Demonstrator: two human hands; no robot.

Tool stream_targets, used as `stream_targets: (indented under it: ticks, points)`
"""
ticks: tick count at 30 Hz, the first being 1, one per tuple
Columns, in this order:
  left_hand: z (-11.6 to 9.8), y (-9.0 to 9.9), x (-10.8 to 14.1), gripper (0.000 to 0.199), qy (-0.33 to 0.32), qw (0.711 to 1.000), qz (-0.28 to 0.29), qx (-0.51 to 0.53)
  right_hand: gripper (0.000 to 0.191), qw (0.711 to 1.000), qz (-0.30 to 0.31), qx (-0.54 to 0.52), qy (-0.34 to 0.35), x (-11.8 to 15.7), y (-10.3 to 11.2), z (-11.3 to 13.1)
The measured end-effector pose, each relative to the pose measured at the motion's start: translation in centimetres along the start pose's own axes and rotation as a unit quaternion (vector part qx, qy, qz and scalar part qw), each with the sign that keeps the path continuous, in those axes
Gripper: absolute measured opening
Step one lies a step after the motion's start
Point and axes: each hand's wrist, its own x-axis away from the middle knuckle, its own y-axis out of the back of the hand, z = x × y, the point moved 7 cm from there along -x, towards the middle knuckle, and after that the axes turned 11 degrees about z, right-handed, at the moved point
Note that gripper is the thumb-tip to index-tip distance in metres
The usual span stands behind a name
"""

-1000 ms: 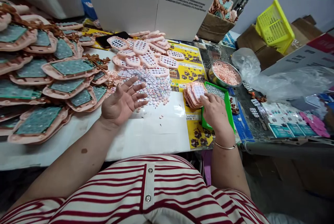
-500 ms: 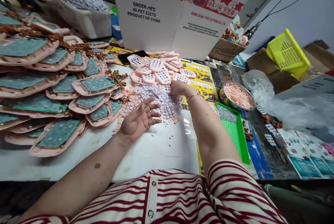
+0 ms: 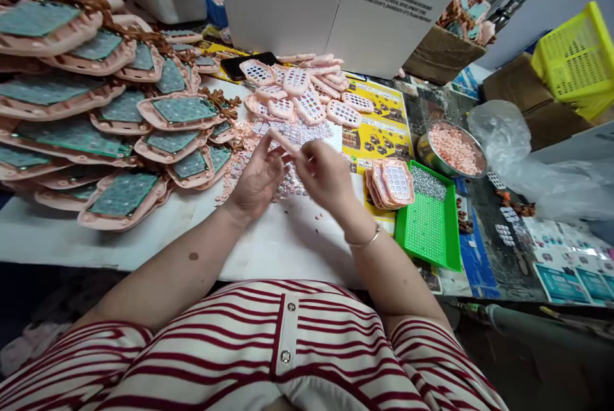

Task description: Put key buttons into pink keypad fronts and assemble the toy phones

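Observation:
A pink plastic panel (image 3: 284, 141), seen nearly edge-on, is held between my two hands above the white table. My left hand (image 3: 259, 184) has its thumb and fingers closed at the panel's left end. At the other end, my right hand (image 3: 326, 174) grips it, the fingers partly hidden behind the knuckles. Small pale key pieces (image 3: 300, 133) lie scattered beneath and behind the hands. Beyond them is a heap of pink panels with holes (image 3: 309, 104). A stack of pink panels filled with keys (image 3: 398, 182) stands right of my right hand.
Pink casings with teal boards (image 3: 182, 109) are piled at the left. On the right are a green tray (image 3: 425, 232), a metal bowl of pink pieces (image 3: 455, 149) and a yellow basket (image 3: 575, 56). A white carton (image 3: 297, 21) stands behind.
My right hand has come back from the panel heap and now holds a panel. My left hand has closed on it too. The view has tilted down, and the stack at right is uncovered.

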Motion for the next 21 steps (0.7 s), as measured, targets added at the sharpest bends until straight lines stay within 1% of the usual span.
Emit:
stream_targets:
  ticks: [2, 3, 4, 5, 6, 7, 8, 9, 10, 11, 12, 13, 15, 16, 17, 18, 19, 20, 21]
  points:
    - [-0.4, -0.1, 0.1, 0.058, -0.014, 1.0, 0.007, 0.009, 0.019, 0.998, -0.001, -0.002, 0.067, 1.8, -1.6, 3.1]
    - [-0.6, 0.0, 0.2, 0.053, -0.014, 1.0, 0.003, 0.018, 0.022, 0.996, -0.002, -0.015, 0.093, 2.5, -1.9, 3.9]
    - [-0.8, 0.2, 0.2, 0.048, -0.008, 1.0, -0.005, 0.029, 0.027, 0.994, -0.006, -0.033, 0.105, 3.1, -1.8, 3.9]
    - [-1.0, 0.5, 0.2, 0.042, -0.004, 0.999, -0.016, 0.044, 0.032, 0.994, -0.008, -0.05, 0.097, 3.6, -1.4, 3.3]
    - [-1.2, 0.7, 0.2, 0.039, -0.004, 0.998, -0.029, 0.059, 0.034, 0.996, -0.004, -0.056, 0.065, 4.1, -0.9, 2.0]
    - [-1.5, 1.0, 0.2, 0.037, -0.006, 0.997, -0.041, 0.072, 0.034, 0.999, 0.011, -0.045, 0.008, 4.6, -0.5, 0.4]
    - [-1.6, 1.2, 0.1, 0.036, -0.008, 0.995, -0.051, 0.081, 0.035, 0.997, 0.038, -0.014, -0.065, 5.2, -0.3, -1.5]
    - [-1.7, 1.3, 0.1, 0.036, -0.011, 0.995, -0.058, 0.086, 0.038, 0.987, 0.081, 0.032, -0.137, 5.9, -0.4, -3.3]
    - [-1.8, 1.4, 0.1, 0.037, -0.013, 0.994, -0.062, 0.087, 0.041, 0.97, 0.123, 0.079, -0.194, 6.7, -0.6, -4.8]
    - [-1.7, 1.3, 0.1, 0.036, -0.01, 0.994, -0.062, 0.086, 0.041, 0.952, 0.157, 0.122, -0.231, 7.4, -0.9, -5.8]
    - [-1.6, 1.2, 0.1, 0.036, -0.003, 0.995, -0.06, 0.084, 0.04, 0.939, 0.179, 0.155, -0.249, 7.9, -1.2, -6.4]
    - [-1.4, 1.1, 0.1, 0.035, 0.004, 0.995, -0.055, 0.08, 0.037, 0.932, 0.188, 0.177, -0.253, 8.2, -1.6, -6.7]
    - [-1.2, 0.8, 0.2, 0.033, 0.017, 0.996, -0.042, 0.078, 0.032, 0.935, 0.184, 0.181, -0.243, 8.3, -2.1, -6.8]
    - [-1.2, 0.7, 0.3, 0.032, 0.022, 0.996, -0.037, 0.079, 0.031, 0.941, 0.176, 0.16, -0.24, 8.2, -2.1, -6.9]
    - [-1.2, 0.6, 0.3, 0.032, 0.024, 0.996, -0.035, 0.081, 0.029, 0.949, 0.164, 0.116, -0.242, 8.2, -2.0, -7.1]
    - [-1.2, 0.6, 0.3, 0.032, 0.025, 0.996, -0.036, 0.083, 0.026, 0.956, 0.149, 0.047, -0.249, 8.2, -1.7, -7.4]
    - [-1.2, 0.7, 0.3, 0.033, 0.026, 0.995, -0.038, 0.084, 0.023, 0.955, 0.133, -0.047, -0.262, 8.3, -1.5, -7.8]
    - [-1.2, 0.8, 0.3, 0.034, 0.026, 0.995, -0.042, 0.084, 0.023, 0.941, 0.122, -0.158, -0.275, 8.5, -1.4, -8.3]
    - [-1.1, 0.9, 0.3, 0.035, 0.027, 0.995, -0.044, 0.083, 0.024, 0.912, 0.119, -0.266, -0.288, 8.7, -1.6, -8.6]
